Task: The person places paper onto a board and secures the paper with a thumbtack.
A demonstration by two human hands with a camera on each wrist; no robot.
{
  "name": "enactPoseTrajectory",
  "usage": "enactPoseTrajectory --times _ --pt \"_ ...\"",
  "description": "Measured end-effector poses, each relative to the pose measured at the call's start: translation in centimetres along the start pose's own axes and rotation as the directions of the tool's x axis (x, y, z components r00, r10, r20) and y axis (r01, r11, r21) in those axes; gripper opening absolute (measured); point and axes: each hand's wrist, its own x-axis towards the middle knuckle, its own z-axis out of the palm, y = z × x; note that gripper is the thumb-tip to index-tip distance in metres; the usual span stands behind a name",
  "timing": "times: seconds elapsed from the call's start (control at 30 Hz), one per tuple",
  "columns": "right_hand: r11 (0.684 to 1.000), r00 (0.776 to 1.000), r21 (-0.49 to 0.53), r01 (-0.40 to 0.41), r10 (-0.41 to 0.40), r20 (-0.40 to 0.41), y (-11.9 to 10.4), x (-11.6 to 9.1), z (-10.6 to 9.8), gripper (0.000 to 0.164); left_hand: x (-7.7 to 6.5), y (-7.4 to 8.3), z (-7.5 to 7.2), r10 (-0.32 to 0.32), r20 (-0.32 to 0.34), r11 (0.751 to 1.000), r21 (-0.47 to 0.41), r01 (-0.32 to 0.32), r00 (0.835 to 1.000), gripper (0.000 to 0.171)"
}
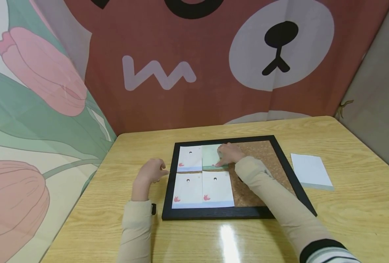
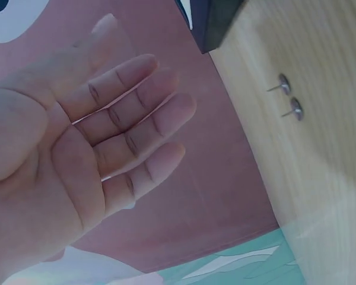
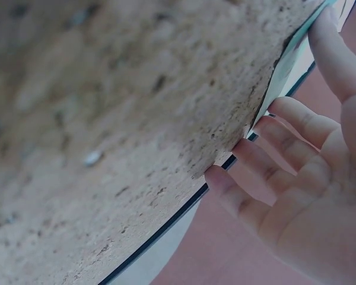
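Note:
A black-framed cork board (image 1: 247, 195) lies on the table. Three white sheets, at upper left (image 1: 190, 159), lower left (image 1: 187, 190) and lower right (image 1: 218, 190), are fixed to it, each with one silver tack. A pale green sheet (image 1: 209, 155) fills the fourth spot, top right. My right hand (image 1: 231, 153) rests on this sheet; the right wrist view shows its thumb on the paper and its fingertips (image 3: 216, 177) touching the cork. Beside the board's left edge hovers my left hand (image 1: 151, 171), fingers loosely bent, palm bare (image 2: 89, 148). Two thumbtacks (image 2: 289, 98) lie on the table near it.
A stack of white paper (image 1: 310, 168) with a pale edge strip lies to the right of the board. Behind the table (image 1: 99, 219) hangs a red-brown printed cloth (image 1: 211, 106), with a floral one (image 1: 43, 120) at the left.

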Motion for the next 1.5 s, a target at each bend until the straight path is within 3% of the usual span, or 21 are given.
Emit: enactPoseTrajectory --times 0.17,0.6,1.13,1.5 --pt "1.000 1.000 0.004 -0.006 0.006 0.007 0.1 0.1 0.2 0.062 0.0 -0.5 0.2 0.000 -0.012 1.000 0.026 0.000 1.000 0.025" --pt "0.999 1.000 -0.043 0.002 -0.002 -0.008 0.2 0.1 0.2 0.061 1.0 -2.3 0.8 -0.062 0.044 0.989 0.137 0.055 0.997 0.016" --pt "0.999 1.000 -0.038 -0.014 0.015 0.010 0.2 0.3 0.5 0.065 2.0 -3.7 1.8 -0.058 0.108 0.977 0.212 0.034 0.992 0.008" --pt "0.997 1.000 -0.070 -0.019 0.019 -0.003 0.2 0.6 0.5 0.062 2.4 -3.7 2.1 -0.004 0.100 0.973 0.232 -0.019 0.995 0.018"
